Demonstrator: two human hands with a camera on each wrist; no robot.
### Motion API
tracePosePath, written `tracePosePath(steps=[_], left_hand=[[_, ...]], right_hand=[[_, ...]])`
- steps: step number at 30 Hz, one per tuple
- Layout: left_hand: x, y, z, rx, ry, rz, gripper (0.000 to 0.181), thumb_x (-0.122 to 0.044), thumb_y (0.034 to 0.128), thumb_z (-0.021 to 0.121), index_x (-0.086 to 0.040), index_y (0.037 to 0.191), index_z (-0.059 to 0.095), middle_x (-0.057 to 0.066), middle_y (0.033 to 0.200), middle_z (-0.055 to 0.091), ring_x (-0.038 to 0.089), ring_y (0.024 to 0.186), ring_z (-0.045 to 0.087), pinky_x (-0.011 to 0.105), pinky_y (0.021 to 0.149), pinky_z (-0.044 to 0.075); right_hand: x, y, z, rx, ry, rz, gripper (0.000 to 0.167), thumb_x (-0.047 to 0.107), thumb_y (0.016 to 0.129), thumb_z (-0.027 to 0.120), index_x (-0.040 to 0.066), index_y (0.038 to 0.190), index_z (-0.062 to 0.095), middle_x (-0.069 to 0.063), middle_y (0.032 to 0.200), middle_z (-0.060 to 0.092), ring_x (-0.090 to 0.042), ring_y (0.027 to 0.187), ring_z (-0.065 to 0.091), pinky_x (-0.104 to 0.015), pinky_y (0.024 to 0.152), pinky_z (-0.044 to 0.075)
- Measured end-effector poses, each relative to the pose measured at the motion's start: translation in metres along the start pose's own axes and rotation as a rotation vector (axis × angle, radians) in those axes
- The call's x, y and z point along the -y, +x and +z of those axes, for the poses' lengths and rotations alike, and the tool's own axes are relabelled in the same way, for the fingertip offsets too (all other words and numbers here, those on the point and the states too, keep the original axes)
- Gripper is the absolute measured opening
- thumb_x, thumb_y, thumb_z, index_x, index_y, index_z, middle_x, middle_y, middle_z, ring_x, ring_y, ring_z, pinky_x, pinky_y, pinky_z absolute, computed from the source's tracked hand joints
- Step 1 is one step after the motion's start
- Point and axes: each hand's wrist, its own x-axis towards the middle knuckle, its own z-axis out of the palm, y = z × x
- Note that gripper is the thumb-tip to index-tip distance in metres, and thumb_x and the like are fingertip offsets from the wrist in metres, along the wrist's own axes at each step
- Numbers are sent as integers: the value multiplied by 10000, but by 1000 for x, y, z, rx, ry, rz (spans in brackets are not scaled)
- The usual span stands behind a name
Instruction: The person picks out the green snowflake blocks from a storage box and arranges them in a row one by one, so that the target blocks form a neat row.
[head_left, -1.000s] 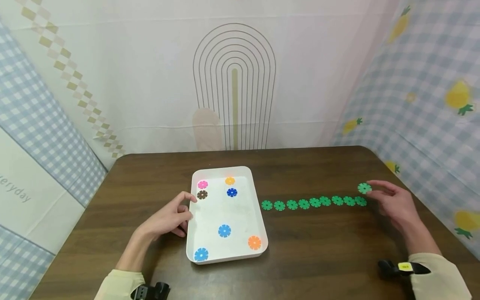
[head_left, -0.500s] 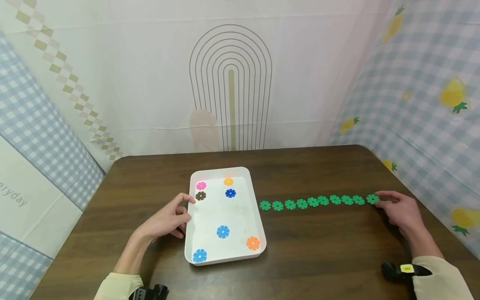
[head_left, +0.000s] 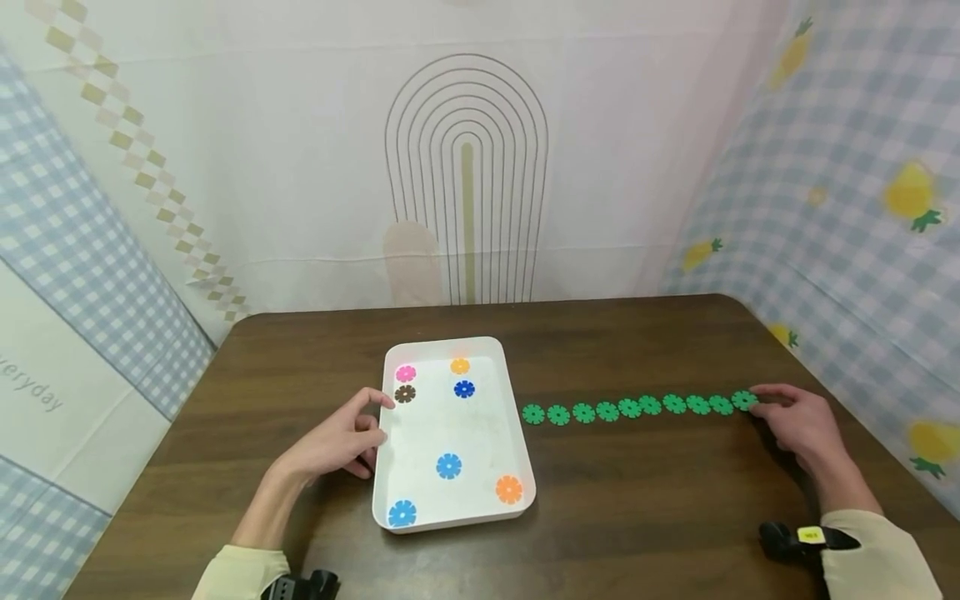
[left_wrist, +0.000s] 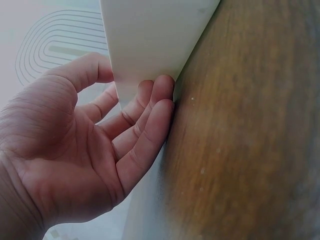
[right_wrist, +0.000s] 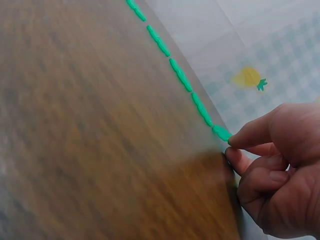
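Observation:
At the right end of a row of green notched plastic discs (head_left: 650, 405), my right hand (head_left: 799, 423) pinches the last green disc (head_left: 744, 400) between thumb and finger. The disc lies against the table beside its neighbour. In the right wrist view, the right hand (right_wrist: 282, 172) holds that disc (right_wrist: 221, 133) by its near edge, other fingers curled under. My left hand (head_left: 333, 439) holds the left side of a white tray (head_left: 517, 442). Up close, the left hand (left_wrist: 95, 135) has several fingers against the outer wall of the tray (left_wrist: 155, 40).
Inside the tray lie a pink disc (head_left: 406, 374), brown disc (head_left: 405, 393), yellow-orange disc (head_left: 460, 366), dark blue disc (head_left: 464, 389), orange disc (head_left: 508, 489) and two light blue discs (head_left: 449, 466). The brown wooden table (head_left: 637, 517) meets patterned cloth behind and at both sides.
The right hand has brought the green disc down and slightly right, from above the row to its right end. The left hand and tray have stayed in place.

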Motion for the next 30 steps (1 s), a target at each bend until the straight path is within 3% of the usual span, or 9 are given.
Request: tracePosePath(steps=[12, 16, 22, 27, 30], left_hand=[[-1, 4, -1, 7, 10, -3, 504, -116, 1026, 610, -101, 1478, 387, 97, 892, 603, 229, 733, 639, 399, 644, 613], [-2, 4, -1, 12, 0, -5, 502, -123, 1029, 612, -102, 1479, 391, 97, 887, 604, 226, 734, 640, 396, 644, 613], [-4, 2, -7, 8, 13, 10, 504, -162, 1037, 634, -93, 1481, 405, 115, 919, 653, 232, 754, 680, 400, 670, 623], [-13, -2, -13, -47, 50, 32, 507, -190, 1045, 640, -85, 1481, 404, 138, 945, 685, 246, 788, 708, 401, 688, 622], [-26, -6, -14, -120, 120, 59, 494, -232, 1050, 640, -85, 1467, 420, 142, 994, 703, 247, 834, 700, 391, 717, 608]], right_hand=[[-3, 0, -3, -14, -25, -5, 497, 208, 1031, 571, -78, 1436, 539, -108, 1016, 655, -128, 541, 501, -338, 522, 477], [-2, 2, -3, -7, -28, -1, 496, 200, 1027, 572, -74, 1438, 539, -80, 968, 656, -134, 547, 513, -341, 527, 483], [5, -1, -5, -31, -37, 14, 545, 249, 1051, 557, -74, 1485, 490, -233, 1130, 617, -162, 680, 566, -339, 572, 521], [35, -4, -4, -118, -69, -108, 580, 393, 1071, 543, -28, 1470, 543, -280, 1235, 609, -266, 881, 597, -321, 620, 467], [67, -9, -1, -177, -75, -223, 557, 438, 1066, 557, 12, 1422, 607, -261, 1262, 634, -234, 963, 585, -275, 637, 459]])
